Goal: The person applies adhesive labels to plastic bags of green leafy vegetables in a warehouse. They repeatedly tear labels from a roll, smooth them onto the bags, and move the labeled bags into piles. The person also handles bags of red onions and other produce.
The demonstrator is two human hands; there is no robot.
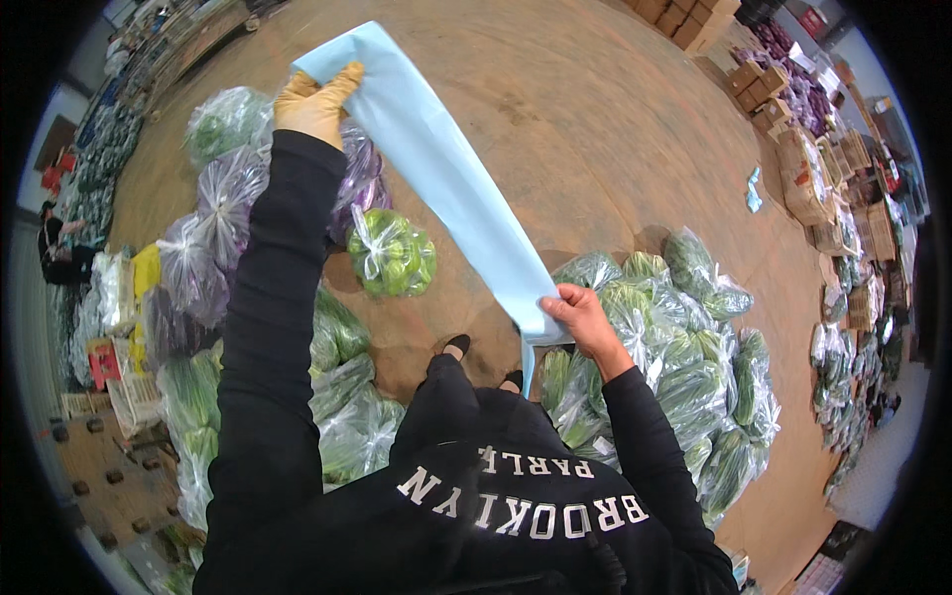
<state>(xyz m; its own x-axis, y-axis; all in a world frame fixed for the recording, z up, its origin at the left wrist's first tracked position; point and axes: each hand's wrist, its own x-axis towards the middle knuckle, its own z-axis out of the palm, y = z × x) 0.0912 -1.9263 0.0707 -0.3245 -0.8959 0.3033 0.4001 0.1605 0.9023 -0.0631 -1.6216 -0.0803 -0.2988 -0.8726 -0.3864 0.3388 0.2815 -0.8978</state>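
A long light-blue plastic strip, flat and perhaps a folded bag or sheet, stretches between my hands. My left hand, in a yellowish glove, pinches its upper end. My bare right hand grips it near the lower end, where a narrow tail hangs down. Below the strip, a clear bag of green vegetables, knotted at the top, sits on the floor. Many clear bags of long green vegetables lie to the right of my legs, partly behind my right forearm.
Bags of purple vegetables and more green ones lie on the left. A wooden pallet is at the lower left. Cartons and baskets stand at the right. A person is at the far left.
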